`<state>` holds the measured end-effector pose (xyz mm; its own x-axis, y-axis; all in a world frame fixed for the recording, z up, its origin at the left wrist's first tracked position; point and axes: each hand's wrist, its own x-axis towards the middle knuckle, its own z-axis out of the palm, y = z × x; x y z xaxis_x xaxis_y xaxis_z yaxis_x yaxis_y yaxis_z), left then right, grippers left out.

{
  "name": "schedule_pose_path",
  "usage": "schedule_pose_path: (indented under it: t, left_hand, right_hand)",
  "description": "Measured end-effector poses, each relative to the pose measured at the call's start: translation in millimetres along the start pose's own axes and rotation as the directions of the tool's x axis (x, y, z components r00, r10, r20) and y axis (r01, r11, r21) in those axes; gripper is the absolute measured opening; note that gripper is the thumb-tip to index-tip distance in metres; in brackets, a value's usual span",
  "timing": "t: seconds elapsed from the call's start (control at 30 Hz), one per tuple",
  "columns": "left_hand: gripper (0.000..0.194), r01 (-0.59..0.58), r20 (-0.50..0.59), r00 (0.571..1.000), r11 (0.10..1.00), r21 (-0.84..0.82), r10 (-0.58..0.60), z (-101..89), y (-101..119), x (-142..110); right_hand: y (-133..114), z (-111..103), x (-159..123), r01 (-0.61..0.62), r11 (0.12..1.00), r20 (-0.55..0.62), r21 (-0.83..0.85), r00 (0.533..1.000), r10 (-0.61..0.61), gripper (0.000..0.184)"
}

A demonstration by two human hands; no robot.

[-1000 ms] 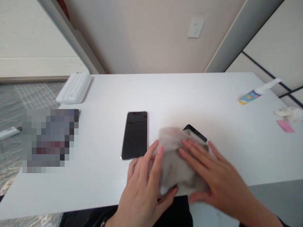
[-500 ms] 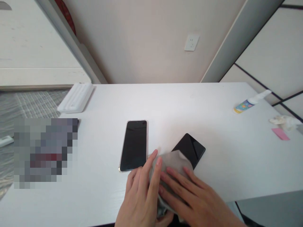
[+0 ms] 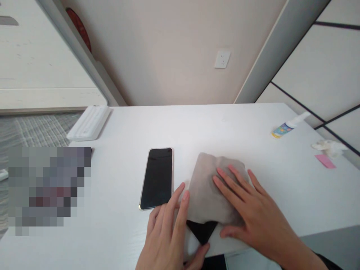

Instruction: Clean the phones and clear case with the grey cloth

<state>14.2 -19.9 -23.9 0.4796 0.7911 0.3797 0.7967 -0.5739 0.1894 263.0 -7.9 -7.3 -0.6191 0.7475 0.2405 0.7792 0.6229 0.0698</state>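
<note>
A grey cloth [image 3: 208,187] lies spread over a black, glossy phone-like slab [image 3: 202,229], of which only the lower corner shows. My right hand [image 3: 247,210] rests flat on the cloth's right half, fingers spread and thumb out to the side. At the slab's lower-left side, my left hand [image 3: 165,236] grips its corner, with the thumb at the bottom tip and the fingers stretched along the left. The exact contact there is partly hidden. Just beyond the left fingers lies a phone [image 3: 157,178] in a clear case, its dark screen facing up.
On the white table [image 3: 118,180], a white case [image 3: 89,123] sits at the far left edge. To the right lie a spray bottle [image 3: 287,127], a crumpled white tissue [image 3: 330,147] and a pink slip [image 3: 325,161]. A blurred patch [image 3: 50,191] covers the left edge.
The cloth has gone from bunched under both hands to spread over the slab's upper part. My right hand has moved up and right with it; my left hand has stayed nearly in place.
</note>
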Motion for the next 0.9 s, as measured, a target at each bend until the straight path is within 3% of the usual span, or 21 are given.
schedule_pose_path:
  t: [0.1,0.13,0.27,0.4,0.43,0.53,0.57,0.67,0.7,0.73,0.8,0.83,0.87,0.9]
  left_hand:
    - [0.096,0.012,0.03,0.999,1.0,-0.006,-0.011,0.7,2.0,1.1]
    - [0.096,0.016,0.035,0.999,1.0,-0.008,-0.015,0.6,2.5,1.4]
    - [0.095,0.015,0.008,1.0,1.0,0.005,-0.015,-0.7,1.5,2.0]
    - [0.091,-0.048,0.024,0.999,0.998,0.037,0.047,-1.8,-0.8,2.8]
    - [0.09,-0.05,0.024,0.999,0.998,0.042,0.049,-1.7,-0.9,2.9]
    - [0.089,-0.013,-0.003,1.0,0.999,0.039,0.013,-0.2,-0.1,2.8]
    - [0.089,-0.008,-0.008,1.0,0.999,0.038,0.009,0.2,0.2,2.6]
    - [0.089,-0.025,0.011,1.0,0.999,0.038,0.024,0.5,1.1,2.1]
    - [0.089,-0.023,0.017,1.0,0.999,0.035,0.022,0.4,1.3,2.2]
    - [0.089,-0.015,0.015,1.0,0.999,0.032,0.015,0.3,1.6,2.4]
    - [0.091,-0.002,0.001,1.0,1.0,0.028,0.002,0.3,1.8,3.1]
    - [0.092,-0.004,-0.004,1.0,1.0,0.028,0.005,0.3,1.7,3.5]
    - [0.092,-0.008,-0.004,1.0,0.999,0.031,0.008,0.4,1.5,3.9]
    - [0.092,-0.014,0.002,1.0,0.999,0.035,0.014,0.5,1.1,4.1]
  right_hand:
    - [-1.8,1.0,1.9,0.175,0.983,-0.054,0.049,0.984,-0.172,0.062]
    - [-1.7,1.4,2.2,0.195,0.977,-0.044,0.081,0.98,-0.192,0.058]
    - [1.2,2.1,3.2,-0.031,0.994,0.029,0.102,0.999,0.028,0.09]
    - [-3.3,1.4,3.5,0.231,0.97,-0.04,0.077,0.973,-0.228,0.059]
    - [-3.5,1.1,3.3,0.231,0.969,-0.029,0.081,0.973,-0.23,0.059]
    - [-1.5,1.3,2.1,0.007,0.997,0.028,0.077,1.0,-0.009,0.092]
    - [-1.3,1.9,1.6,-0.011,0.997,0.013,0.072,1.0,0.01,0.093]
    - [-2.1,4.0,0.0,0.165,0.983,-0.058,0.073,0.985,-0.161,0.058]
    - [-1.5,4.1,-0.6,0.191,0.978,-0.051,0.087,0.981,-0.187,0.055]
    - [-0.2,4.0,-1.2,0.16,0.983,-0.036,0.093,0.987,-0.157,0.058]
    - [3.0,3.0,-2.3,-0.004,0.997,0.009,0.073,1.0,0.003,0.081]
    - [3.7,2.4,-2.6,-0.063,0.997,-0.018,0.036,0.998,0.064,0.089]
    - [3.7,1.9,-2.8,-0.043,0.999,-0.034,0.017,0.998,0.044,0.085]
    - [3.0,1.6,-2.9,0.043,0.999,-0.071,0.0,0.997,-0.043,0.068]
